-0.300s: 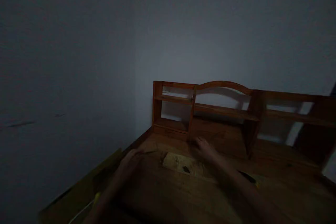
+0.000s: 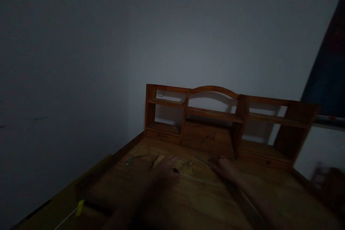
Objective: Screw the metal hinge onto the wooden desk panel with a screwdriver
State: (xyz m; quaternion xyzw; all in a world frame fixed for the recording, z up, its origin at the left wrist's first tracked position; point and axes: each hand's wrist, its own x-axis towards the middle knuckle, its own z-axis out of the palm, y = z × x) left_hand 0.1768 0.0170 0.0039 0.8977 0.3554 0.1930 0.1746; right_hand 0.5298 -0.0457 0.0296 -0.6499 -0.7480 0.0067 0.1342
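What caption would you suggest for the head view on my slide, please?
Dim head view: left hand and right hand rest on a wooden desk beside a pale flat piece, below a shelf hutch.

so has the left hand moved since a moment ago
Yes. The left hand has gone right across the desk, from the desk's left edge to the pale patch.

No legible text — too dim

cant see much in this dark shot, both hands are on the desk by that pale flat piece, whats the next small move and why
Probably press the left hand down on the pale flat piece to steady it. The right hand sits just beside it near a thin metal tool, and blur hides whether either hand grips anything.
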